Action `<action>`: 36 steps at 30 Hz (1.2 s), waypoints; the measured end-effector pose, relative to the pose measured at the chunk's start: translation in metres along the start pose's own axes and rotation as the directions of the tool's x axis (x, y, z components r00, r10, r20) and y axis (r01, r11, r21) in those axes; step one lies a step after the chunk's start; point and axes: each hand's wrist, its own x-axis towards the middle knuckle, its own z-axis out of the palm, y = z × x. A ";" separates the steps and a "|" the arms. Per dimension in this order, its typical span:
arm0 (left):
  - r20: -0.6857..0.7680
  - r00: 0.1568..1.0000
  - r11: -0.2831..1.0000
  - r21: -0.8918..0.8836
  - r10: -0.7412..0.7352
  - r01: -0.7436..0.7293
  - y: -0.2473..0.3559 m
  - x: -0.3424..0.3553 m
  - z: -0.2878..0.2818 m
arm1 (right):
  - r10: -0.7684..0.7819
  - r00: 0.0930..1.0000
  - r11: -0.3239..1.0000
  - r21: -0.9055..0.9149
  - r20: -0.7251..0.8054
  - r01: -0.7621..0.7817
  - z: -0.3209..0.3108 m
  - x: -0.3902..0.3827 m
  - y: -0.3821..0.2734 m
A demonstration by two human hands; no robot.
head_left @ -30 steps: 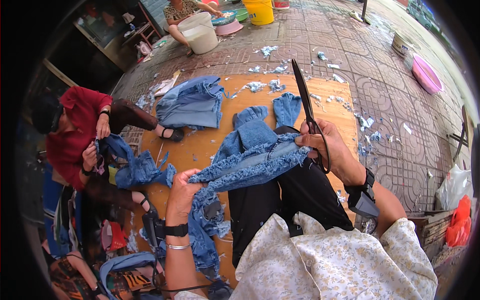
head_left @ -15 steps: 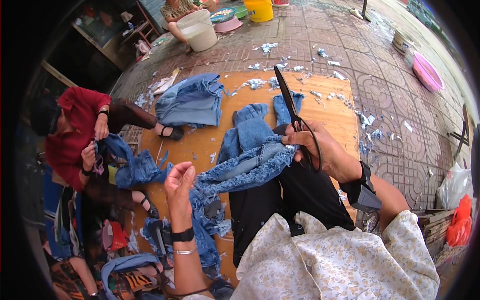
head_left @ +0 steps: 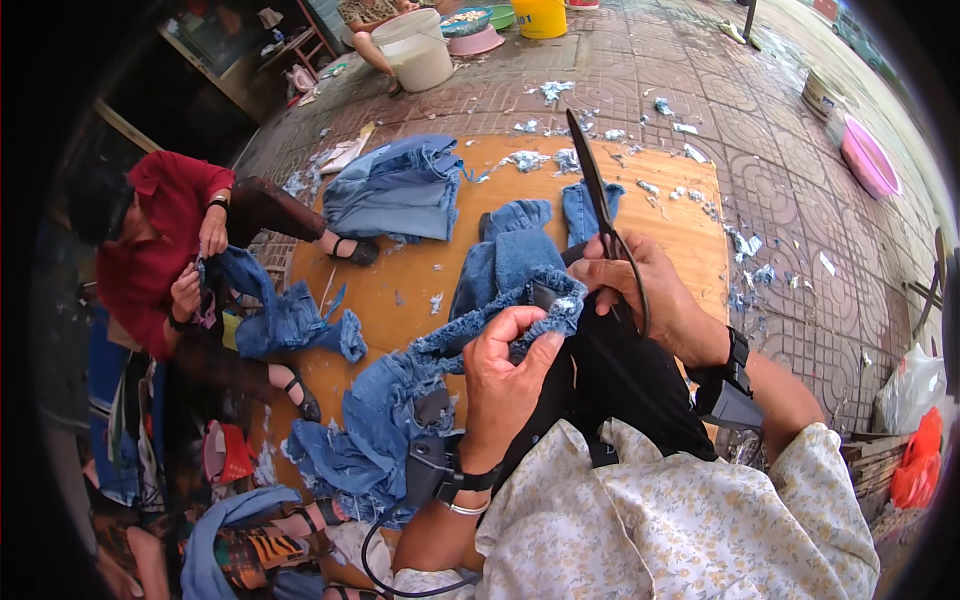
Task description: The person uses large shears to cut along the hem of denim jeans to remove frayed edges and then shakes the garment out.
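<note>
Near the middle of the view, frayed blue jeans (head_left: 390, 400) are pinched by the left hand (head_left: 505, 375) | 2 o'clock: black scissors (head_left: 590, 170) are gripped by the right hand (head_left: 662, 300), tips toward 11 | 11 o'clock: folded blue cloth (head_left: 392, 195) is laid on a wooden board (head_left: 685, 235)

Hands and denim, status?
Left hand at one end of frayed denim; right hand gripping black scissors. Denim trailing left over board. Scraps at far edge, apart from hands.
</note>
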 end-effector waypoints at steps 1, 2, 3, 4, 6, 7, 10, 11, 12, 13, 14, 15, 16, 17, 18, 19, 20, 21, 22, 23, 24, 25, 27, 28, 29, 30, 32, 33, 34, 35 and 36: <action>0.010 0.999 0.995 -0.090 -0.053 0.054 0.002 -0.001 -0.002 | -0.084 0.996 0.996 0.003 -0.030 0.084 -0.003 -0.001 0.001; 0.017 0.994 0.979 -0.172 -0.111 0.113 0.003 -0.004 -0.005 | -0.161 0.986 0.987 0.011 -0.052 0.162 -0.004 -0.002 0.004; 0.009 0.993 0.972 -0.206 -0.115 0.115 0.004 -0.008 -0.006 | -0.193 0.980 0.981 -0.037 -0.050 0.192 -0.005 -0.006 0.001; -0.008 0.995 0.972 -0.213 -0.097 0.093 0.003 -0.008 -0.004 | -0.226 0.974 0.973 -0.058 -0.030 0.224 -0.004 -0.012 -0.004; -0.043 0.997 0.973 -0.225 -0.061 0.050 0.005 -0.008 0.001 | -0.289 0.957 0.952 -0.097 0.015 0.289 -0.002 -0.025 -0.013; -0.050 0.996 0.969 -0.239 -0.080 0.066 0.009 -0.009 0.002 | -0.290 0.956 0.956 -0.036 0.053 0.292 0.001 -0.029 -0.013; -0.077 0.991 0.966 -0.244 -0.107 0.085 0.016 -0.011 0.006 | -0.487 0.858 0.862 -0.070 0.163 0.502 0.010 -0.034 -0.006; -0.092 0.991 0.972 -0.222 -0.096 0.074 0.014 -0.012 0.008 | -0.524 0.837 0.827 -0.141 0.158 0.544 0.011 -0.036 -0.003; -0.107 0.991 0.978 -0.200 -0.086 0.063 0.011 -0.012 0.009 | -0.520 0.833 0.801 -0.229 0.189 0.553 0.011 -0.041 -0.004; -0.103 0.993 0.981 -0.188 -0.061 0.041 0.010 -0.012 0.009 | -0.513 0.828 0.768 -0.312 0.224 0.560 0.011 -0.046 -0.008; -0.099 0.994 0.984 -0.176 -0.037 0.019 0.009 -0.012 0.009 | -0.503 0.825 0.726 -0.391 0.257 0.565 0.011 -0.049 -0.010; -0.095 0.995 0.986 -0.165 -0.013 -0.003 0.008 -0.012 0.009 | -0.543 0.803 0.658 -0.469 0.247 0.589 0.014 -0.049 -0.010; -0.097 0.995 0.989 -0.146 -0.004 -0.011 0.009 -0.013 0.009 | -0.559 0.783 0.624 -0.484 0.272 0.613 0.015 -0.048 -0.010; -0.098 0.995 0.992 -0.128 0.006 -0.018 0.010 -0.013 0.009 | -0.573 0.764 0.589 -0.499 0.297 0.636 0.016 -0.046 -0.011; -0.099 0.995 0.994 -0.110 0.015 -0.026 0.012 -0.014 0.009 | -0.587 0.743 0.552 -0.512 0.322 0.658 0.017 -0.045 -0.013; -0.094 0.995 0.994 -0.104 0.016 -0.025 0.014 -0.014 0.009 | -0.544 0.770 0.569 -0.529 0.332 0.630 0.017 -0.046 -0.016; -0.089 0.996 0.995 -0.097 0.016 -0.024 0.016 -0.013 0.009 | -0.545 0.770 0.567 -0.531 0.332 0.631 0.017 -0.046 -0.015; -0.084 0.996 0.996 -0.090 0.015 -0.023 0.019 -0.013 0.009 | -0.546 0.769 0.565 -0.532 0.332 0.631 0.017 -0.046 -0.015; -0.093 0.995 0.999 -0.025 0.042 -0.044 0.023 -0.013 0.009 | -0.547 0.769 0.563 -0.534 0.331 0.631 0.017 -0.046 -0.014; -0.099 0.993 0.997 0.040 0.069 -0.065 0.027 -0.013 0.009 | -0.557 0.763 0.551 -0.540 0.329 0.636 0.017 -0.045 -0.012; -0.104 0.990 0.991 0.106 0.096 -0.085 0.029 -0.012 0.009 | -0.567 0.756 0.539 -0.547 0.327 0.640 0.017 -0.045 -0.011; -0.109 0.981 0.976 0.166 0.163 -0.144 0.027 -0.013 0.009 | -0.576 0.750 0.528 -0.552 0.326 0.645 0.017 -0.044 -0.011; -0.108 0.950 0.925 0.284 0.294 -0.254 0.024 -0.013 0.009 | -0.524 0.767 0.494 -0.601 0.371 0.628 0.014 -0.043 -0.014; -0.103 0.961 0.942 0.248 0.256 -0.225 0.024 -0.013 0.009 | -0.498 0.775 0.474 -0.625 0.390 0.620 0.012 -0.043 -0.015; -0.096 0.971 0.958 0.212 0.217 -0.193 0.025 -0.012 0.009 | -0.461 0.806 0.534 -0.609 0.371 0.586 0.011 -0.042 -0.014; -0.088 0.980 0.971 0.176 0.179 -0.161 0.026 -0.012 0.009 | -0.422 0.835 0.591 -0.591 0.352 0.548 0.009 -0.042 -0.012; -0.041 0.999 1.000 0.014 0.020 -0.020 0.022 -0.012 0.007 | -0.306 0.912 0.816 -0.418 0.275 0.400 0.008 -0.040 -0.013; -0.007 0.998 0.996 -0.064 -0.056 0.056 0.019 -0.012 0.006 | -0.214 0.948 0.934 -0.234 0.234 0.269 0.011 -0.039 -0.015; -0.002 0.996 0.987 -0.135 -0.092 0.090 0.017 -0.012 0.006 | -0.111 0.970 0.992 -0.031 0.217 0.120 0.013 -0.038 -0.017; 0.005 0.992 0.971 -0.204 -0.126 0.124 0.015 -0.012 0.006 | -0.066 0.973 0.997 -0.025 0.219 0.073 0.012 -0.037 -0.021; 0.016 0.987 0.949 -0.273 -0.159 0.158 0.013 -0.012 0.006 | -0.053 0.976 0.998 -0.023 0.211 0.059 0.012 -0.037 -0.021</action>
